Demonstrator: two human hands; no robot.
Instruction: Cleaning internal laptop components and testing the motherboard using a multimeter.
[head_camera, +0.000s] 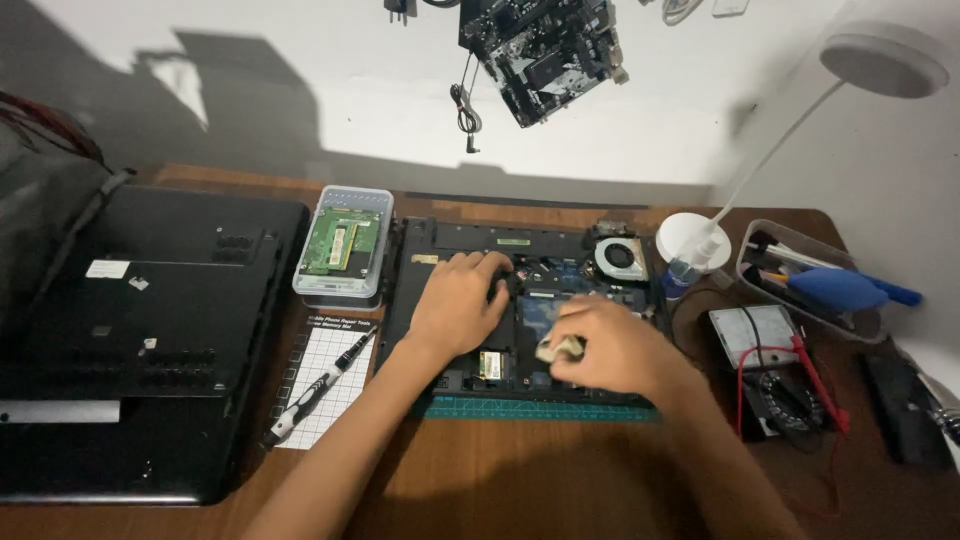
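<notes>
An opened black laptop base (450, 236) lies on a green cutting mat (540, 408) in the middle of the wooden desk, its board and round cooling fan (621, 258) exposed. My left hand (457, 303) rests flat on the left part of the board, fingers spread toward the middle. My right hand (612, 347) is closed on a small crumpled pale wad (560, 347), pressed on the board near its centre. What lies beneath both hands is hidden.
A black laptop cover (150, 330) lies at left. A clear box with a green memory module (343, 243) stands beside it, above a gridded mat with a screwdriver (318, 385). At right are a white lamp (693, 240), a tool tray (810, 280) and a multimeter with red leads (765, 340).
</notes>
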